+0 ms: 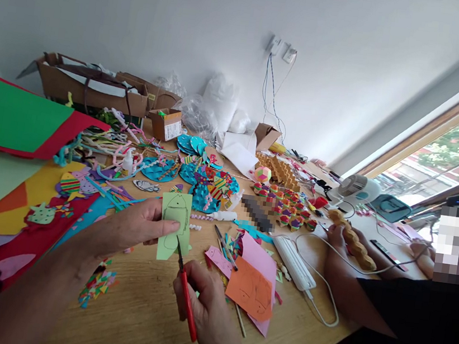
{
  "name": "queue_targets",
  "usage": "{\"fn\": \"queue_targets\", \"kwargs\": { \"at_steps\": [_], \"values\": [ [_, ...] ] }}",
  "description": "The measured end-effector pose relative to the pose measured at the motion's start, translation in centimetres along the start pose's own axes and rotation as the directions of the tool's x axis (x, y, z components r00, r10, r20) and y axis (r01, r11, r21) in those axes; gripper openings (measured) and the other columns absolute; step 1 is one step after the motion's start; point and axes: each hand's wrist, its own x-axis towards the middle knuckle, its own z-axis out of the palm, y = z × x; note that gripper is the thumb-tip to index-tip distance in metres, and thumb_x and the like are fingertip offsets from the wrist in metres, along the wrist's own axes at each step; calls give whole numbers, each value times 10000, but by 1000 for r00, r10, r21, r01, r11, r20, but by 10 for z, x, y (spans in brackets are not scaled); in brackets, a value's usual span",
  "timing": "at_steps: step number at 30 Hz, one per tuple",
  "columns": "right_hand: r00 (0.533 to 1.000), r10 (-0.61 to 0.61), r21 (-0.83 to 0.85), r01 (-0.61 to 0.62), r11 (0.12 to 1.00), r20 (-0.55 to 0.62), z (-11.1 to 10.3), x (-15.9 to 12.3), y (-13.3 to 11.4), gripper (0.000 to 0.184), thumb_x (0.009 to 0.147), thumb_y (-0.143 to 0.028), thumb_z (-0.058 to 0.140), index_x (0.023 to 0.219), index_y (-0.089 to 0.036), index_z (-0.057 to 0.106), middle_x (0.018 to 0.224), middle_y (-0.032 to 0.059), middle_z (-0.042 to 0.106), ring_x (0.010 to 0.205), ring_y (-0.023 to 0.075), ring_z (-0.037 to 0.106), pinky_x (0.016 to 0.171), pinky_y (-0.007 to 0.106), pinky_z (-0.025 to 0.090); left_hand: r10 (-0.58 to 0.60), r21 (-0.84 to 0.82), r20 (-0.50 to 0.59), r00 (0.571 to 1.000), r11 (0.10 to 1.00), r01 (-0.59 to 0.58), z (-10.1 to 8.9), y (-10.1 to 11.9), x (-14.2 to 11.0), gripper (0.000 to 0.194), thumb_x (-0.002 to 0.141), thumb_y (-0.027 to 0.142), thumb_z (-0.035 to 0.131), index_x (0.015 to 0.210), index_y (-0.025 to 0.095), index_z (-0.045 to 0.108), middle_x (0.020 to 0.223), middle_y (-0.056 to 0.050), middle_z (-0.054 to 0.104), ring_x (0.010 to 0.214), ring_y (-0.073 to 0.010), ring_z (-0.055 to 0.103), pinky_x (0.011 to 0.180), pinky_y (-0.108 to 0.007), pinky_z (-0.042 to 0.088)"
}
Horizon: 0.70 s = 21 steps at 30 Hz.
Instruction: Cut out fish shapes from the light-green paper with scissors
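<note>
My left hand (140, 222) pinches a light green paper (174, 204) by its left side, thumb on the front. A fish outline is drawn on the paper in dark pen. My right hand (206, 299) grips red-handled scissors (187, 302), whose blades reach up to the lower part of the drawing. Whether the blades are parted is too small to tell. Right of the scissors lie an orange paper (251, 290) with drawn outlines and a pink sheet (263, 255) under it. Small coloured paper scraps (98, 284) are heaped below my left forearm.
A co-worker's hand (339, 240) on the right holds a strip of egg carton (357, 245). A white power strip (293, 262) and its cable lie between us. Painted egg-carton cups (292, 208), blue decorated plates (160, 168), cardboard boxes (92, 89) and coloured sheets (17, 116) crowd the table.
</note>
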Motion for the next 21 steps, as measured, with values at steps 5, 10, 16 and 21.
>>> {"fn": "queue_targets", "kwargs": {
  "at_steps": [5,10,16,21],
  "values": [
    [999,38,299,-34,954,-8,13,2,4,516,865,-673,487,667,-196,459,464,-57,426,397,81,359,403,196,262,108,-171,-48,993,979,-115,16,12,0,195,628,385,662,638,202,595,508,43,558,429,-84,387,343,-156,193],
    [999,17,485,6,874,-42,26,6,6,514,837,-687,517,693,-196,474,429,-64,435,361,74,319,379,193,235,198,-254,-87,976,943,-214,25,6,4,193,682,354,647,591,196,586,487,48,554,432,-78,405,396,-176,299],
    [990,-31,572,104,814,-136,33,8,12,451,896,-608,501,733,-188,518,421,-64,433,365,85,337,389,206,224,253,-307,-132,958,909,-283,34,-1,9,201,724,323,649,597,202,552,530,62,519,486,-88,399,452,-196,344],
    [988,-33,627,123,769,-153,32,10,13,448,906,-593,502,705,-193,520,418,-62,435,349,81,339,384,213,225,205,-344,-177,963,903,-256,38,-2,5,255,714,315,673,567,210,493,498,83,432,488,-88,348,459,-206,324]
  ]
}}
